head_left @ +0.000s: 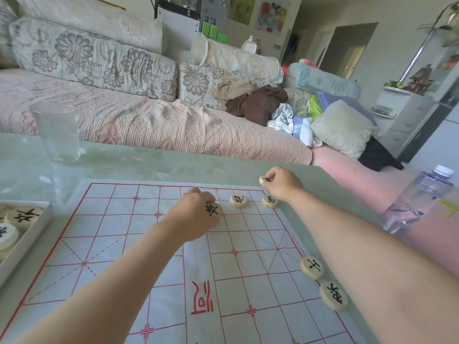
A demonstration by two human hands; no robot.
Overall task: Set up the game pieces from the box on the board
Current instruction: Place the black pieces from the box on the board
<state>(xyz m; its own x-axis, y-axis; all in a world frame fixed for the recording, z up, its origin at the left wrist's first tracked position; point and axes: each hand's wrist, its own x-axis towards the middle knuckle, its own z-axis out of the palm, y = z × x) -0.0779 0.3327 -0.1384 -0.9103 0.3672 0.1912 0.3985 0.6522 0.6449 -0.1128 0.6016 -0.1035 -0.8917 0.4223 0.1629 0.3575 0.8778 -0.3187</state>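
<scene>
A paper board [154, 256] with a red grid lies on the table. My left hand [193, 217] holds a round wooden piece [214, 210] with a black character over the board's far middle. At the far right corner my right hand [282, 183] pinches another piece [265, 180]. Two pieces stand on the far rows, one [238, 201] in the middle right and one [270, 201] near the right edge. Two more pieces [312, 267] [333, 295] lie along the right border. A white box [37, 227] at the left holds several pieces.
A clear drinking glass [57, 131] stands at the far left of the glass table [124, 167]. A plastic water bottle [417, 199] lies at the right edge. A sofa [149, 120] with cushions and clothes runs behind the table.
</scene>
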